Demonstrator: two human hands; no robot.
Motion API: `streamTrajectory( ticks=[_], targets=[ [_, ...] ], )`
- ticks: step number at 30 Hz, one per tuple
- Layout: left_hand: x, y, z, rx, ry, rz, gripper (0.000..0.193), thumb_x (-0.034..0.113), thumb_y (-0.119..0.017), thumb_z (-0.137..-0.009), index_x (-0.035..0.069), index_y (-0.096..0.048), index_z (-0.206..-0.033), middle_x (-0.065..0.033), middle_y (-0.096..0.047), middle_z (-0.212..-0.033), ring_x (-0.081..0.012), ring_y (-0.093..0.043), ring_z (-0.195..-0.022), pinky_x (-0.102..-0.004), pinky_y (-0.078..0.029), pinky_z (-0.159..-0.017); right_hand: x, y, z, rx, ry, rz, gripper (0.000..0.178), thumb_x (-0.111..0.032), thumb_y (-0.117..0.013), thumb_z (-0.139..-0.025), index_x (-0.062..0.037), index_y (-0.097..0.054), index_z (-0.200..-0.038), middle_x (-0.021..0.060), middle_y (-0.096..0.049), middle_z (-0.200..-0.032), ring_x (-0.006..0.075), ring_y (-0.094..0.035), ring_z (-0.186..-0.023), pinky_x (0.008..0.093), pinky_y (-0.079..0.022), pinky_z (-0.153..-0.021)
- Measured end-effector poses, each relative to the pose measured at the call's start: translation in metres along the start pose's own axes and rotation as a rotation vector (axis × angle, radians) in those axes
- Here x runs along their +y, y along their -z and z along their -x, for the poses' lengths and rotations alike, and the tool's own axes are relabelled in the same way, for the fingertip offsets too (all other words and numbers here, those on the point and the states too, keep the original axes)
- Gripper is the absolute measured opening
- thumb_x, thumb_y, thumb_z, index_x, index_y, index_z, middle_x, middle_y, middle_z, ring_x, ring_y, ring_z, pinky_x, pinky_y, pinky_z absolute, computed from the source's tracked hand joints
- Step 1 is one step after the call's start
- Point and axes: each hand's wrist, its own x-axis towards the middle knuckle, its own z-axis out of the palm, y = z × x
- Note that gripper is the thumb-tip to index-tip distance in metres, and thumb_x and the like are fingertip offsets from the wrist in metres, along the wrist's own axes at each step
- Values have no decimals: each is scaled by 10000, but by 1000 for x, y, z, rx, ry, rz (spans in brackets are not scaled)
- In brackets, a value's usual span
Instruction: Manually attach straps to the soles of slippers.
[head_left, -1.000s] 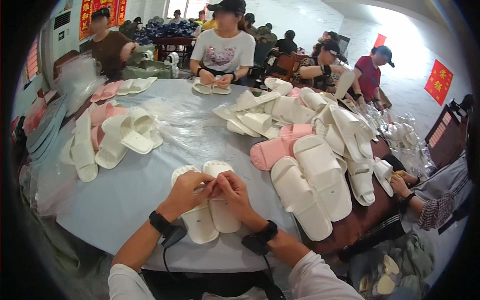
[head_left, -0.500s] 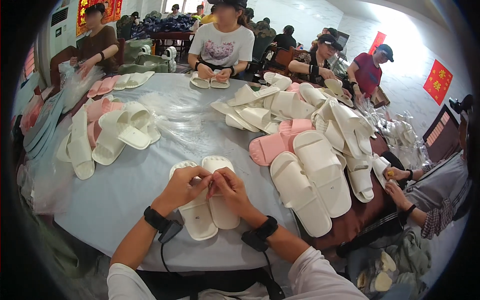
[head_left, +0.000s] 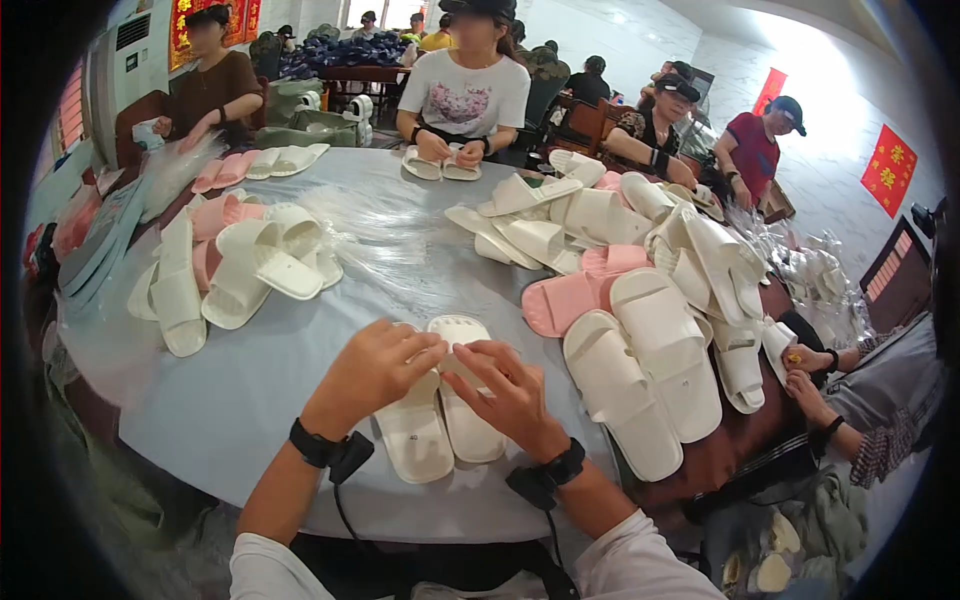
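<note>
A pair of white slippers (head_left: pixel 412 440) lies side by side on the table in front of me, toes pointing away. My left hand (head_left: pixel 375 372) hovers over the left slipper's strap, its fingers loosely bent and reaching toward the middle. Over the right slipper my right hand (head_left: pixel 505 395) is open, thumb and fingers apart. The fingertips of the two hands come close together above the straps, which they mostly hide. Nothing shows between the fingers of either hand. Dark bands with small boxes sit on both my wrists.
White and pink slippers are heaped at the right (head_left: pixel 640 350), with a smaller group (head_left: pixel 235 260) at the left. Clear plastic bags (head_left: pixel 385 230) lie mid-table. Across the table a person (head_left: pixel 465 100) handles white slippers; at the right edge another person's hands (head_left: pixel 805 380) hold a slipper.
My fingers, pinched together over the slippers before, have come apart and opened. The view has shifted slightly, so the scene sits further right. The pair of slippers stays on the table.
</note>
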Motion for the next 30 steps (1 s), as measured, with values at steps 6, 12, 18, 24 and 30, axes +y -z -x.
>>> streamTrajectory(
  ticks=[6,12,18,24,30],
  targets=[
    [4,-5,11,-67,-52,17,186,126,-747,-792,92,-691,-966,4,-682,-910,-172,-663,-820,-332,-508,-686,-5,-6,7,-128,-96,-166,238,-68,-815,-873,-41,-729,-1093,68,-705,-955,165,-636,-593,282,-499,-509],
    [-1,-5,7,-42,-9,49,168,147,-737,-801,105,-680,-953,-4,-619,-795,-187,-616,-729,-344,-486,-675,11,-11,14,-200,-208,-344,203,-96,-788,-919,-20,-696,-1083,79,-688,-934,146,-582,-607,289,-467,-538],
    [-9,-5,12,-94,60,370,138,92,-764,-828,76,-675,-933,-62,-629,-807,-272,-613,-739,-393,-494,-663,3,-16,15,-366,-404,-493,165,-81,-756,-942,-11,-675,-1067,79,-680,-915,165,-562,-628,292,-440,-553],
    [-8,-3,7,-117,86,566,66,83,-739,-879,57,-690,-915,-104,-623,-777,-310,-615,-739,-405,-494,-670,14,-16,22,-292,-276,-611,155,-65,-747,-944,-15,-673,-1071,92,-678,-906,184,-573,-681,302,-462,-581],
    [-11,-1,15,-211,150,637,91,132,-711,-920,51,-687,-953,-118,-645,-844,-331,-624,-812,-426,-499,-756,-7,1,11,-467,-578,-686,222,-88,-748,-955,-26,-646,-1143,59,-675,-914,147,-601,-727,270,-484,-645]
  ],
)
